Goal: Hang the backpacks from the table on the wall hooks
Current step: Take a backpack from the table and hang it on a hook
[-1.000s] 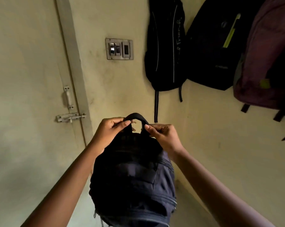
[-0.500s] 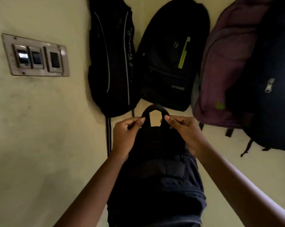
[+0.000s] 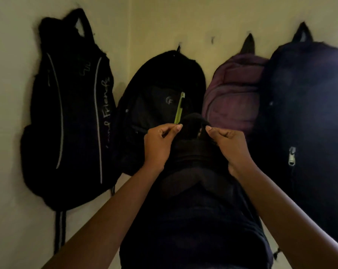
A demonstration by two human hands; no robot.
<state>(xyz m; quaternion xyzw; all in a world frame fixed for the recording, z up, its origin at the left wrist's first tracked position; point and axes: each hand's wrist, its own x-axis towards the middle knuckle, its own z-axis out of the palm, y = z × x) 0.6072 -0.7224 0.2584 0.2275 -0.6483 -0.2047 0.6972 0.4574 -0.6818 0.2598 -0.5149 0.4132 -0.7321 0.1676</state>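
Note:
I hold a dark navy backpack (image 3: 195, 220) up in front of the wall, its top loop (image 3: 194, 118) raised. My left hand (image 3: 158, 144) pinches the left side of the loop and my right hand (image 3: 228, 146) pinches the right side. Behind it hang several backpacks: a black one with white lettering (image 3: 71, 117), a black one with a green stripe (image 3: 160, 98), a maroon one (image 3: 236, 94) and a dark navy one (image 3: 307, 121). A bare hook (image 3: 212, 39) shows on the wall between the green-striped bag and the maroon bag.
The wall (image 3: 164, 20) is pale yellow, with a corner line running down left of the green-striped bag. The hanging bags crowd the wall side by side. Straps (image 3: 60, 228) dangle below the lettered bag.
The view has tilted up and closer to the wall; the switch plate has left view. Both hands have lifted the held backpack higher, in front of the hanging bags.

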